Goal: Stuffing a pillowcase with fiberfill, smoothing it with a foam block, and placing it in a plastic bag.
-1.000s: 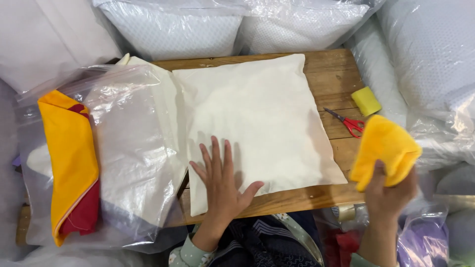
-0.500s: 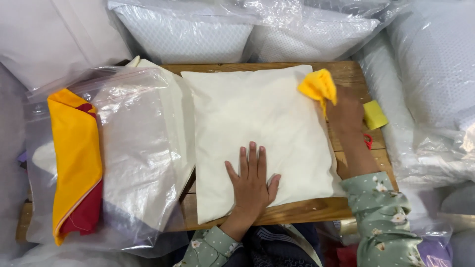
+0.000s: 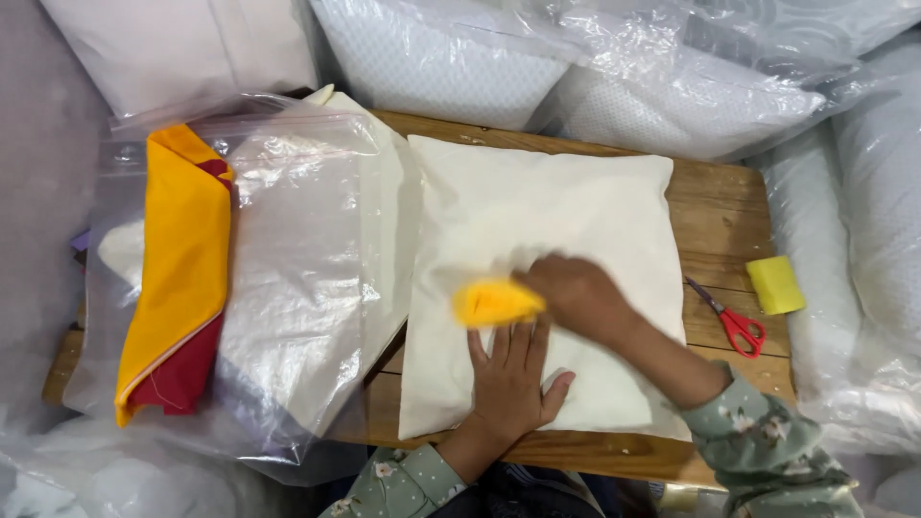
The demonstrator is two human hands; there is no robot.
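Head view, all pinned to the cream pillow (image 3: 556, 221) on the wooden table (image 3: 729, 206). Clear bag (image 3: 288, 278) with folded yellow-red fabric (image 3: 177, 269) just left, bagged white pillows (image 3: 672, 91) behind. Left hand (image 3: 511, 379) flat on its lower edge, fingers spread. Right hand (image 3: 576, 293) closed round a yellow cloth (image 3: 494, 302), pressing mid-pillow. Red scissors (image 3: 734, 321), yellow sponge (image 3: 775, 284) to the right.

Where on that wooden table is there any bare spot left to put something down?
Bare wood on the table shows right of the cream pillow, above the red scissors and yellow sponge, and in a thin strip along the near edge. The left half is crowded by the clear plastic bag.
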